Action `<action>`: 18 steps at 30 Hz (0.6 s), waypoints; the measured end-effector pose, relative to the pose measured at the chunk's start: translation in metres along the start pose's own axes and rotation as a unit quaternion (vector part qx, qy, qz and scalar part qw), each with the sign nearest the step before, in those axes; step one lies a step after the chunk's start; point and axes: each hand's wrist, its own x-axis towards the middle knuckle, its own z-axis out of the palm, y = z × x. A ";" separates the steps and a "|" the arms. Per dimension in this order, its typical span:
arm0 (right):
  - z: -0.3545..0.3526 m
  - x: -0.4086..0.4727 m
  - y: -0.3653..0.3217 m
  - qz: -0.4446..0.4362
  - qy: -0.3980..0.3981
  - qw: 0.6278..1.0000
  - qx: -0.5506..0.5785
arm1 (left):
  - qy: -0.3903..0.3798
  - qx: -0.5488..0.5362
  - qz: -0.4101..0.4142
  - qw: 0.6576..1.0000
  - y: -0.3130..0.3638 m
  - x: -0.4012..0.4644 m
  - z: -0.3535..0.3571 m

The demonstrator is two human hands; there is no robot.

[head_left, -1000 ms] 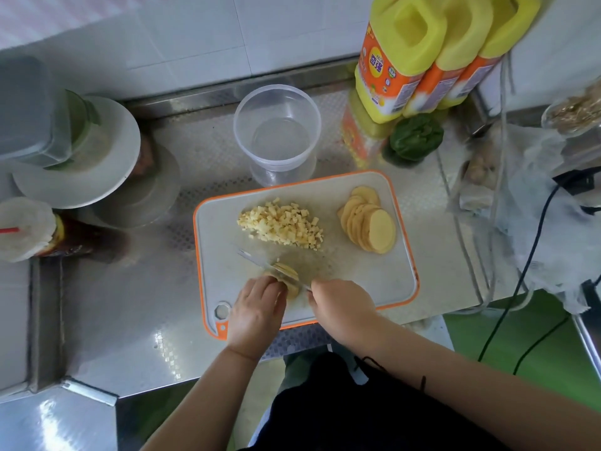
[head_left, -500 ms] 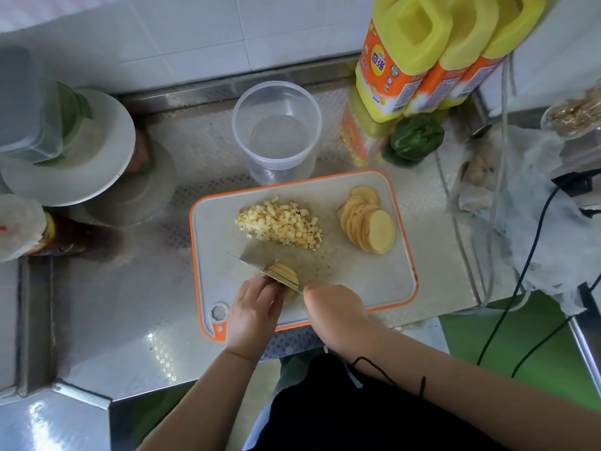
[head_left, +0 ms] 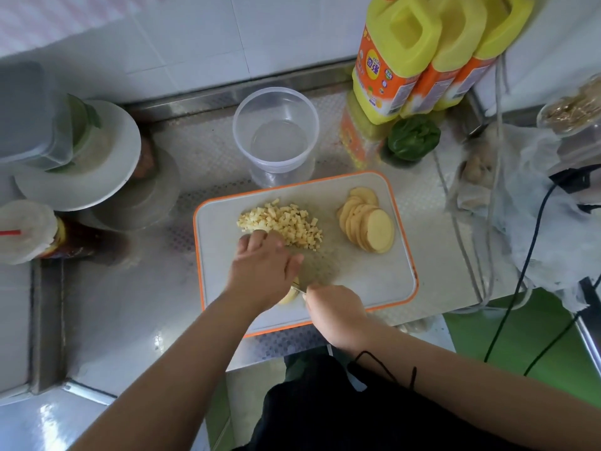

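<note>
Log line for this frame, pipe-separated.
left hand open, fingertips at diced potato | right hand grips knife | slice stack on cutting board

The person has bare forearms (head_left: 182, 369), a thin black cord (head_left: 367, 353) at the right wrist (head_left: 344, 336), and black clothing (head_left: 325, 415).

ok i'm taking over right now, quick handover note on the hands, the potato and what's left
Left hand: open, flat over the cutting board, fingertips at the edge of the diced potato pile.
Right hand: grips the knife, blade mostly hidden under the left hand.
Loose slices lie beneath the left hand.
Done: one pile diced.
Left: dice the loose slices, then the stack of slices on the board's right.
</note>
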 end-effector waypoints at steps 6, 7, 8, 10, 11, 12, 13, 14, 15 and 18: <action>-0.008 0.001 -0.003 -0.009 -0.002 1.000 -0.003 | -0.158 0.114 0.036 0.980 0.000 0.018 0.000; -0.008 0.000 -0.003 -0.010 0.002 1.000 -0.005 | -0.167 0.123 0.035 0.978 0.001 0.019 -0.001; -0.009 -0.001 -0.003 -0.010 0.007 1.000 -0.003 | -0.176 0.127 0.031 0.976 0.003 0.019 -0.004; -0.010 -0.004 -0.002 -0.011 0.021 1.000 -0.002 | -0.160 0.117 0.040 0.979 0.006 0.020 -0.013; -0.011 -0.006 -0.001 -0.014 0.029 0.999 0.003 | -0.114 0.092 0.059 0.987 0.005 0.018 -0.017; -0.012 -0.008 0.001 -0.018 0.040 0.999 0.010 | -0.034 0.044 0.071 0.996 0.002 0.016 -0.022; -0.014 -0.010 0.002 -0.023 0.053 0.998 0.017 | 0.081 -0.025 0.073 0.994 -0.003 0.011 -0.027; -0.014 -0.012 0.003 -0.026 0.064 0.997 0.023 | 0.217 -0.090 0.071 0.969 -0.010 0.001 -0.029; -0.015 -0.014 0.004 -0.028 0.070 0.997 0.029 | 0.335 -0.139 0.057 0.930 -0.016 -0.013 -0.027; -0.016 -0.016 0.006 -0.034 0.056 0.997 0.043 | 0.397 -0.191 0.027 0.897 -0.021 -0.055 0.011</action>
